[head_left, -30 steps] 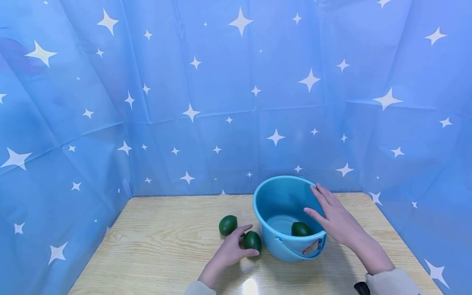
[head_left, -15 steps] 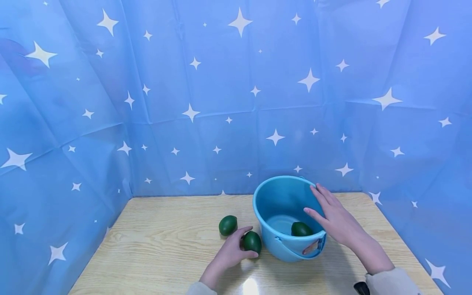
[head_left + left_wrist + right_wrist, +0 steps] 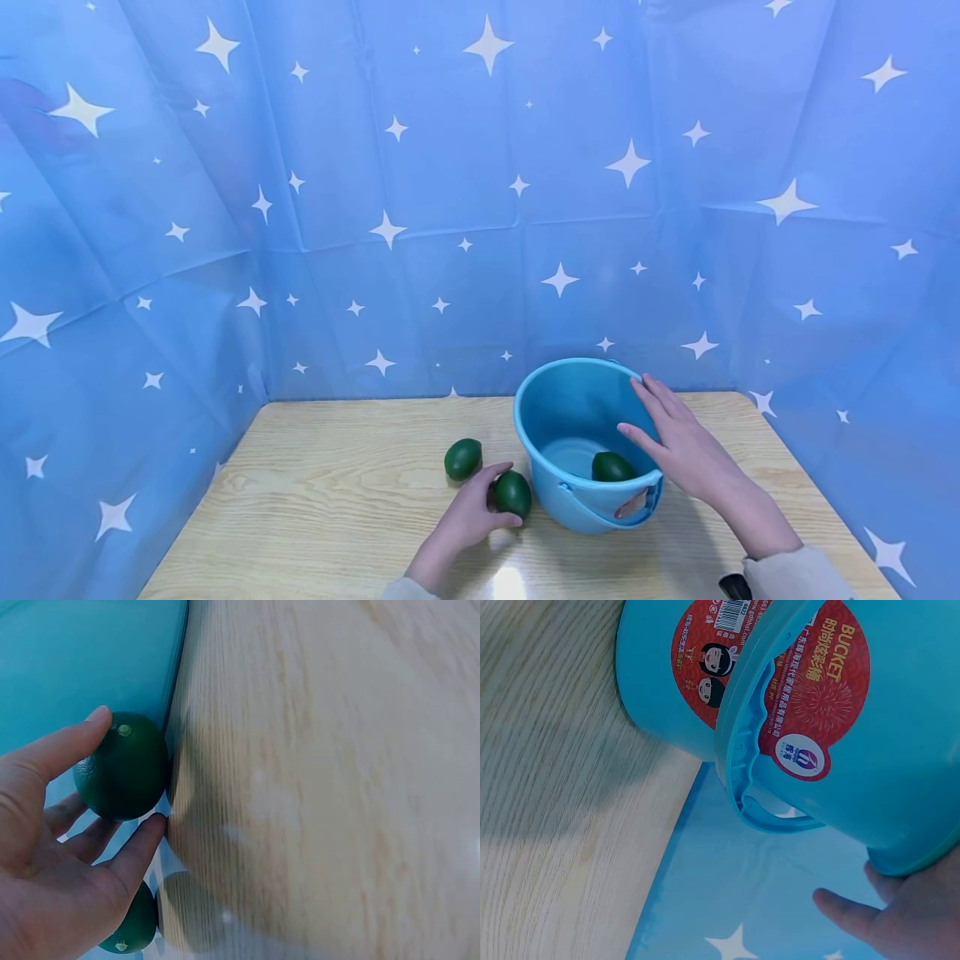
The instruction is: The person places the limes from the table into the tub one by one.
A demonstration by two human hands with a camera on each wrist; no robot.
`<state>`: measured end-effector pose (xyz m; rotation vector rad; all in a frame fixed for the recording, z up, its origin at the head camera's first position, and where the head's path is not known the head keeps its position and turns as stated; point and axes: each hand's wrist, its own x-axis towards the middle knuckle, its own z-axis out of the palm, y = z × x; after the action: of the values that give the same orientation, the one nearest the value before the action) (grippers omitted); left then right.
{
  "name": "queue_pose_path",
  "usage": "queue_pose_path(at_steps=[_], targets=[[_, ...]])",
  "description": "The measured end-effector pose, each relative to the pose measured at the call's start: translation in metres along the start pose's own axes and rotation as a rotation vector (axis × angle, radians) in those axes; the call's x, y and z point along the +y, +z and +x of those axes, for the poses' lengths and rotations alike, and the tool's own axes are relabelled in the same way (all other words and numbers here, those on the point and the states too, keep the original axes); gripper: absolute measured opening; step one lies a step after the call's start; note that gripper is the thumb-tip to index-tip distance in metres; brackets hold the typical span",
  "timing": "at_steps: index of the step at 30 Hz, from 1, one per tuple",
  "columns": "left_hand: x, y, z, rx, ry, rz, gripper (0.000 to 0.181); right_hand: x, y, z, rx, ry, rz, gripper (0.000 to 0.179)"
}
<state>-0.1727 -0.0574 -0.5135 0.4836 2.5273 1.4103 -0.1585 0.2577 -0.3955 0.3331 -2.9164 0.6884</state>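
Note:
In the head view my left hand [image 3: 472, 512] curls around a green lime [image 3: 512, 494] on the table, just left of the blue bucket. The left wrist view shows its thumb against that lime's stem end and its fingers on the far side. Partly behind this hand lies a second lime [image 3: 137, 924], also in the head view. Fairly straight fingers of my right hand [image 3: 693, 446] rest at the right side of the bucket's rim [image 3: 522, 417], thumb over the opening. Another lime [image 3: 612, 467] lies inside the bucket, its lower part hidden by the near wall.
The bucket's handle [image 3: 742, 761] hangs down its near side, beside a red label [image 3: 825, 697]. A light wooden table [image 3: 315, 500] carries everything. Blue cloth [image 3: 450, 275] with white stars encloses the back and both sides. A black object [image 3: 735, 586] shows by the right sleeve.
My left thumb has drawn in slightly, closer around the lime. The right hand, the bucket and the other limes have stayed in place.

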Motion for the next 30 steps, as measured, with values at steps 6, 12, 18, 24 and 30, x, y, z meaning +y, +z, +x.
queue_pose_path(at_steps=[6,12,18,24,30], targets=[[-0.0005,0.0005,-0.0002,0.000,-0.005,0.001,0.074,-0.0007,0.0000,-0.0003,-0.006,0.001,0.002,0.079],[-0.0011,0.0015,0.0001,0.003,-0.004,0.010,0.075,-0.0004,0.0000,-0.0004,-0.006,0.001,0.006,0.080],[-0.0022,0.0027,-0.0002,0.014,-0.003,0.023,0.075,-0.0003,0.0003,-0.0004,-0.001,-0.004,0.002,0.079],[-0.0019,0.0034,0.0002,0.014,-0.007,0.029,0.075,-0.0005,0.0005,-0.0004,-0.001,-0.004,0.002,0.079],[-0.0016,0.0038,0.0003,0.019,-0.007,0.039,0.075,-0.0003,0.0006,0.0001,-0.001,0.000,-0.003,0.079]])
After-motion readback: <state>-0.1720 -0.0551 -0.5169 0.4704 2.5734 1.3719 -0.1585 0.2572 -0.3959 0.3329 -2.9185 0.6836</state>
